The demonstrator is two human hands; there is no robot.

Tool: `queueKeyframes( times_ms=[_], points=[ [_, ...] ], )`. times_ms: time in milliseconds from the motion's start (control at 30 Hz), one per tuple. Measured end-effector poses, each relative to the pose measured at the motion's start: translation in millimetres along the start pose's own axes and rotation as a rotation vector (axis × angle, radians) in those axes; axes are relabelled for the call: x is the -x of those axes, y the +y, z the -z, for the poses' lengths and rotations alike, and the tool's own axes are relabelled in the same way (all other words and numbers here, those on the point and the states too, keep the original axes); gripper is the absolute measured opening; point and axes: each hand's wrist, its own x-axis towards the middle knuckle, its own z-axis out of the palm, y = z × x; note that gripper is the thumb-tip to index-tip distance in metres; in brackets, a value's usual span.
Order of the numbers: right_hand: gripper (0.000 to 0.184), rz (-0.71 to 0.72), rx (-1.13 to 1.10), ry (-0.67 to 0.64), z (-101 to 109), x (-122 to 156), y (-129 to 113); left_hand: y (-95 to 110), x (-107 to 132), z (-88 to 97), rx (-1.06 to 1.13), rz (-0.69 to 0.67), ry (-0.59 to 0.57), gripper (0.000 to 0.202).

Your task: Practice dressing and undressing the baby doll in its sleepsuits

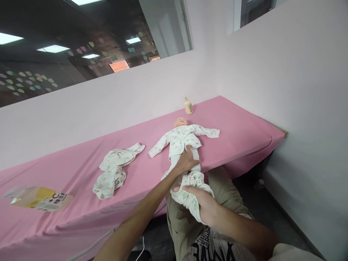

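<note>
A baby doll (181, 122) lies on its back on the pink-covered table, wearing a white printed jacket (178, 140) with its sleeves spread. White cloth like a diaper (195, 156) covers its lower body. My left hand (187, 159) grips the doll there, with the thumb apart from the fingers. Over the front table edge, my right hand (205, 203) is closed on bunched white printed baby pants (187, 197), which lie around the doll's legs. The cloth and my hands hide most of the legs.
Another crumpled white printed garment (115, 163) lies left of the doll. A large clear bottle with a yellow label (51, 199) lies farther left. One small cream bottle (188, 106) stands by the wall. My knees (225, 188) are under the table's front edge (231, 165).
</note>
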Motion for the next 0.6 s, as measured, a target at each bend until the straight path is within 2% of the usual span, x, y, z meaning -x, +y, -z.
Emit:
queueKeyframes(
  times_ms=[167, 267, 433, 533, 600],
  points=[
    [0.042, 0.102, -0.059, -0.030, 5, 3, 0, -20, -9, -6.2, 0.368, 0.042, 0.090, 0.066],
    [0.047, 0.143, 0.000, -0.059, 10, 8, 0, -26, -15, -10.3, 0.534, 0.072, 0.164, 0.062],
    [0.043, 0.250, 0.214, -0.075, 25, 11, 5, -19, -21, -15.4, 0.549, 0.103, 0.270, 0.061],
    [0.050, 0.357, 0.426, 0.022, 37, 6, 13, -14, -23, -18.4, 0.487, 0.104, 0.320, 0.061],
    [0.051, 0.385, 0.444, 0.064, 41, 2, 18, -12, -23, -19.3, 0.519, 0.123, 0.313, 0.063]
  ],
)
